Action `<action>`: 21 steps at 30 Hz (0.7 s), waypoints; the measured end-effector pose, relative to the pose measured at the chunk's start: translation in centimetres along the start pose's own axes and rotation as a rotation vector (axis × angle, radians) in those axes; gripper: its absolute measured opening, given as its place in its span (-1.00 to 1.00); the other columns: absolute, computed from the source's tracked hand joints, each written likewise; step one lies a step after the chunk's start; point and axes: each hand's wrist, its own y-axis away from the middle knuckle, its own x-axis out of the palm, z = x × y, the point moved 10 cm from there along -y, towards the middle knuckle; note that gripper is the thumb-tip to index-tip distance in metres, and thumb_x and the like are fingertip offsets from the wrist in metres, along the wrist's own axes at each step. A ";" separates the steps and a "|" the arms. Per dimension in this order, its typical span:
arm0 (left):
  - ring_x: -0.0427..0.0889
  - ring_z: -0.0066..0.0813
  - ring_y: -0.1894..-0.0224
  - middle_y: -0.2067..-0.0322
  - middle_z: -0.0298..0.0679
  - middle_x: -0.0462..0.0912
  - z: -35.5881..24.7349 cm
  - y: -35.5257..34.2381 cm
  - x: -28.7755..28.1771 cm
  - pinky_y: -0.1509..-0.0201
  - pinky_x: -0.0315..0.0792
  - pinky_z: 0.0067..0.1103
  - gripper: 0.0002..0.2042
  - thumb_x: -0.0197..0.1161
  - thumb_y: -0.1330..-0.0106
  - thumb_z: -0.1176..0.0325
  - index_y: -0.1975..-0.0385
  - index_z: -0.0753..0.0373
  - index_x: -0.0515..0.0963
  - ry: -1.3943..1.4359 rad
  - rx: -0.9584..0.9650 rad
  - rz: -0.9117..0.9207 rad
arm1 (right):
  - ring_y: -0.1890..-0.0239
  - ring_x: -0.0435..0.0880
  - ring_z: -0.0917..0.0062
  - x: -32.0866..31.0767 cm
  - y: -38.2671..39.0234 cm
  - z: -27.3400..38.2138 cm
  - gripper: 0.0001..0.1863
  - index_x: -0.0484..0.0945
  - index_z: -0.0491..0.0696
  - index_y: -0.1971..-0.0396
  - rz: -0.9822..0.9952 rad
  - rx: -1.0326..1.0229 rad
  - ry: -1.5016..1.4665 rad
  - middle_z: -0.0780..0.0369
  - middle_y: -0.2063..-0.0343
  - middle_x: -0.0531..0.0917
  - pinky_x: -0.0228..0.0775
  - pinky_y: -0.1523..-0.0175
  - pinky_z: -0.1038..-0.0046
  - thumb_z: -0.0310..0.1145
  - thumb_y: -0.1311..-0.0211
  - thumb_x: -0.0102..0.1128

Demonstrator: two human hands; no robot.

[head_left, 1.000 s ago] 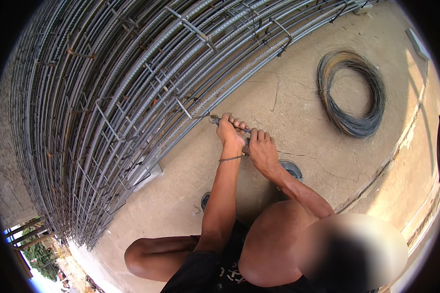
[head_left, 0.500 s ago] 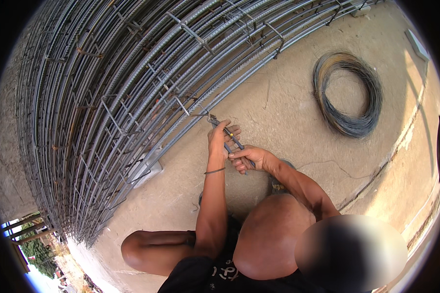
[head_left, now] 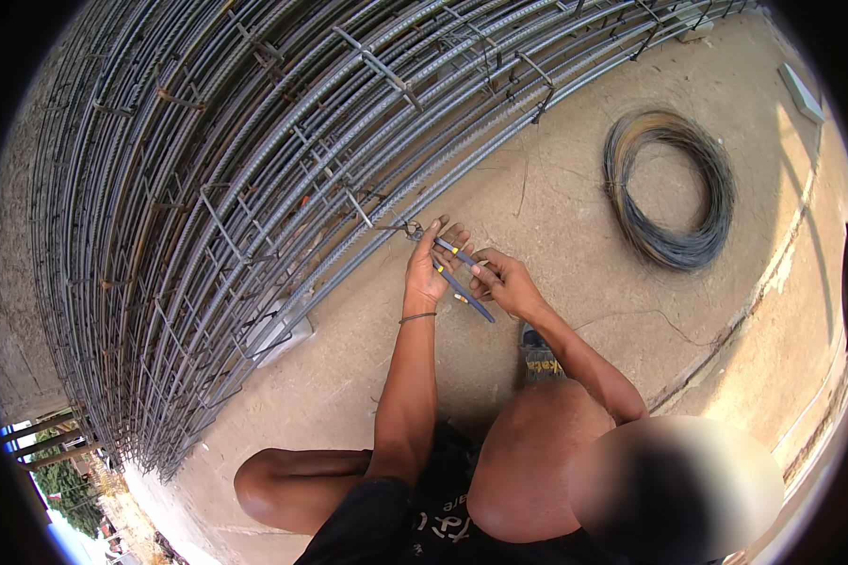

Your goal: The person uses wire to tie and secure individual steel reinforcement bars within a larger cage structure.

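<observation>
Dark-handled pincers (head_left: 474, 303) with yellow bands slant between my hands, their handles spread apart. Around the part near the jaws is my left hand (head_left: 422, 271), thumb on one side and partly stretched fingers on the other. My right hand (head_left: 507, 282) grips the upper handle with bent fingers, while the lower handle's end sticks out free. The jaws are beside a thin dark wire (head_left: 408, 226) at the outer bar of the rebar cages (head_left: 367, 218). My left fingers partly cover the jaws, so their exact hold on the wire is hidden.
Stacked rebar cages with stirrups fill the far left, their bar edge running up to the right. A coil of tie wire (head_left: 619, 179) lies on the concrete floor (head_left: 575, 226) at the right. A pale block (head_left: 278, 331) sits beneath the bars. My bent knee (head_left: 537, 461) is close below.
The pincers' handles have spread apart. My right hand has shifted slightly up and right, from around both handles to the upper one. My left hand has shifted slightly right.
</observation>
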 end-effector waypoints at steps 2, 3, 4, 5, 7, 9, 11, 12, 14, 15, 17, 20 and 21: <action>0.59 -0.26 -0.02 0.08 -0.11 0.59 0.0 -0.2 -0.2 -0.08 0.53 -0.28 -0.64 0.26 -0.32 0.15 -0.02 0.19 0.47 0.010 0.007 0.020 | 0.42 0.67 0.57 0.2 -0.3 -0.1 -0.82 0.48 -0.18 0.08 -0.006 -0.047 0.033 0.19 0.47 0.66 0.52 0.27 0.49 -0.45 -0.40 0.04; 0.58 -0.25 -0.04 0.06 -0.10 0.59 0.1 -0.2 -0.2 -0.10 0.52 -0.27 -0.63 0.26 -0.32 0.16 -0.04 0.18 0.46 0.020 0.011 0.040 | 0.42 0.67 0.56 0.2 -0.3 0.0 -0.82 0.48 -0.18 0.09 -0.014 -0.092 0.064 0.19 0.48 0.66 0.52 0.27 0.49 -0.45 -0.40 0.03; 0.58 -0.25 -0.04 0.06 -0.10 0.59 0.3 -0.3 -0.3 -0.10 0.52 -0.27 -0.63 0.26 -0.32 0.16 -0.04 0.18 0.46 0.020 0.013 0.042 | 0.42 0.67 0.56 0.0 -0.4 -0.3 -0.82 0.48 -0.18 0.09 -0.014 -0.095 0.066 0.19 0.48 0.66 0.52 0.27 0.49 -0.45 -0.40 0.03; 0.57 -0.23 -0.05 0.04 -0.09 0.58 0.7 -0.3 0.0 -0.12 0.50 -0.26 -0.61 0.27 -0.31 0.17 -0.06 0.18 0.44 0.015 0.021 0.062 | 0.42 0.67 0.55 -0.4 -0.2 -0.4 -0.83 0.48 -0.18 0.10 -0.040 -0.114 0.101 0.18 0.47 0.67 0.51 0.26 0.48 -0.46 -0.39 0.03; 0.56 -0.22 -0.07 0.02 -0.07 0.57 1.0 0.1 0.3 -0.13 0.49 -0.24 -0.58 0.27 -0.31 0.17 -0.09 0.19 0.42 0.009 0.029 0.082 | 0.41 0.68 0.54 -1.0 -0.1 -0.6 -0.84 0.48 -0.18 0.11 -0.067 -0.134 0.136 0.17 0.47 0.67 0.51 0.25 0.48 -0.47 -0.38 0.03; 0.54 -0.21 -0.10 -0.04 -0.05 0.54 0.9 0.3 0.1 -0.17 0.46 -0.23 -0.53 0.28 -0.30 0.17 -0.15 0.19 0.38 -0.024 0.053 0.060 | 0.41 0.68 0.53 -0.9 0.0 -0.1 -0.83 0.48 -0.19 0.11 -0.043 -0.195 0.176 0.16 0.46 0.67 0.51 0.25 0.47 -0.48 -0.37 0.04; 0.53 -0.21 -0.12 -0.05 -0.05 0.53 0.7 0.3 0.2 -0.17 0.45 -0.23 -0.51 0.28 -0.29 0.16 -0.16 0.20 0.37 -0.026 0.060 0.059 | 0.40 0.68 0.53 -0.8 -0.1 -0.4 -0.83 0.48 -0.19 0.10 -0.042 -0.168 0.159 0.16 0.46 0.67 0.50 0.24 0.47 -0.49 -0.36 0.05; 0.52 -0.22 -0.13 -0.06 -0.04 0.52 0.6 0.3 0.3 -0.18 0.44 -0.23 -0.49 0.29 -0.28 0.15 -0.18 0.20 0.36 -0.028 0.067 0.057 | 0.39 0.68 0.53 -0.7 -0.1 -0.6 -0.82 0.48 -0.19 0.10 -0.040 -0.141 0.143 0.16 0.46 0.68 0.50 0.24 0.47 -0.49 -0.36 0.05; 0.54 -0.22 -0.11 -0.07 -0.03 0.53 0.5 0.4 0.4 -0.11 0.47 -0.27 -0.47 0.29 -0.28 0.14 -0.18 0.22 0.36 -0.069 0.073 0.053 | 0.39 0.67 0.53 -0.8 0.0 -0.6 -0.83 0.49 -0.18 0.10 -0.047 -0.135 0.125 0.16 0.46 0.67 0.49 0.23 0.47 -0.49 -0.36 0.05; 0.56 -0.22 -0.09 -0.07 -0.02 0.53 0.4 0.4 0.4 -0.04 0.51 -0.31 -0.45 0.29 -0.27 0.13 -0.19 0.25 0.35 -0.110 0.078 0.049 | 0.38 0.66 0.54 -1.0 0.0 -0.7 -0.83 0.49 -0.18 0.10 -0.053 -0.128 0.108 0.16 0.46 0.67 0.48 0.22 0.47 -0.48 -0.36 0.05; 0.60 -0.25 -0.01 -0.05 -0.01 0.55 -0.1 0.8 0.1 0.14 0.51 -0.44 -0.44 0.30 -0.26 0.12 -0.18 0.29 0.36 -0.228 0.058 0.066 | 0.38 0.65 0.55 -1.2 -0.1 -0.8 -0.83 0.50 -0.18 0.11 -0.046 -0.114 0.090 0.17 0.46 0.66 0.47 0.21 0.48 -0.47 -0.36 0.06; 0.67 -0.36 0.18 0.00 0.00 0.60 -1.2 0.6 -0.8 0.49 0.39 -0.66 -0.44 0.31 -0.25 0.11 -0.13 0.36 0.40 -0.449 0.027 0.098 | 0.38 0.61 0.57 -1.4 -0.3 -0.6 -0.83 0.50 -0.19 0.13 -0.034 -0.116 0.119 0.18 0.47 0.64 0.46 0.20 0.48 -0.46 -0.36 0.07; 0.69 -0.44 0.30 0.03 -0.01 0.62 -1.3 0.6 -1.0 0.65 0.27 -0.75 -0.44 0.32 -0.24 0.10 -0.10 0.40 0.42 -0.553 0.018 0.110 | 0.38 0.60 0.58 -1.3 -0.4 -0.5 -0.83 0.51 -0.20 0.14 -0.028 -0.131 0.165 0.19 0.47 0.63 0.45 0.20 0.47 -0.45 -0.36 0.08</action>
